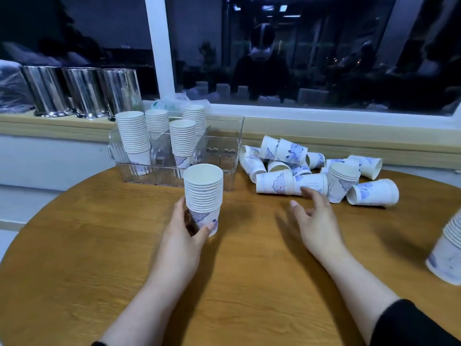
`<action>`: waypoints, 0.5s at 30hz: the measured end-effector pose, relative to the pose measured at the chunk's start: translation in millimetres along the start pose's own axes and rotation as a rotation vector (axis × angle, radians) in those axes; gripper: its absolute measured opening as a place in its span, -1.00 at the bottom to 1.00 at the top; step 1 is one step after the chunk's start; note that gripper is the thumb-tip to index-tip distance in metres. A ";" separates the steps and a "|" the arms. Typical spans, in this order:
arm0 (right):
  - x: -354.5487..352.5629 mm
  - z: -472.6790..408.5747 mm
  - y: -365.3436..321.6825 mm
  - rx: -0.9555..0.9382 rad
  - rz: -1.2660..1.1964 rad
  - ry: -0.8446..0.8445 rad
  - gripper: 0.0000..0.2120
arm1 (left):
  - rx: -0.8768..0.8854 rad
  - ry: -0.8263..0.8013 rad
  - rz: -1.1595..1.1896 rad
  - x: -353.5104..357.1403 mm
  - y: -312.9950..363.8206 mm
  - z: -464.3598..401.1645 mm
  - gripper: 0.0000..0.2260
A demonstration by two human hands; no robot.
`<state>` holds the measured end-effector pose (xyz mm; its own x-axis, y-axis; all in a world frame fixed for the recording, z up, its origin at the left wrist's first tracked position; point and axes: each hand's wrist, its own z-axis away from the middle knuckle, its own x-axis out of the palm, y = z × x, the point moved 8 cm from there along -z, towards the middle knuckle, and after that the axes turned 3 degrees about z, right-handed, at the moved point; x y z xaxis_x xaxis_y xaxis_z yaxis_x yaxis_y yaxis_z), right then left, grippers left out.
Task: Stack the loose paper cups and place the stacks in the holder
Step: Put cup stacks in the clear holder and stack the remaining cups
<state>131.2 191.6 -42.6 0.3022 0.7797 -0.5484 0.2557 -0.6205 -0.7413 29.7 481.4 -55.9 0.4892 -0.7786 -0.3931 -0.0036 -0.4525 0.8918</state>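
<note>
The left hand (183, 231) grips a ribbed stack of paper cups (204, 196) upright on the round wooden counter (99, 245); the right hand (315, 221), fingers spread, reaches the loose cups (311, 171) (toppled beside the clear plastic holder (224, 151)).

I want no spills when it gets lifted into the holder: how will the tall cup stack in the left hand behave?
The stack is probably light, being thin paper. Tall and gripped by the left hand only at its bottom cup, it may sway or tip. Squeezing could dent that cup.
</note>
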 end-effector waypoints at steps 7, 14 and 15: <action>25.1 -33.6 9.8 0.035 -0.047 -0.086 -0.40 | 0.374 0.349 -0.083 -22.9 60.6 49.9 -0.69; 41.0 -58.3 15.8 0.074 -0.143 -0.048 -0.49 | 0.530 -0.144 -0.248 53.1 71.1 64.6 -0.79; 43.4 -59.6 18.2 0.092 -0.150 -0.059 -0.50 | 0.507 -0.162 -0.254 55.0 67.5 62.6 -0.77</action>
<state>203.7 209.1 -56.8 0.2123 0.8679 -0.4491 0.2075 -0.4891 -0.8472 1.7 380.9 -31.3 0.3896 -0.6573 -0.6451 -0.3398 -0.7536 0.5627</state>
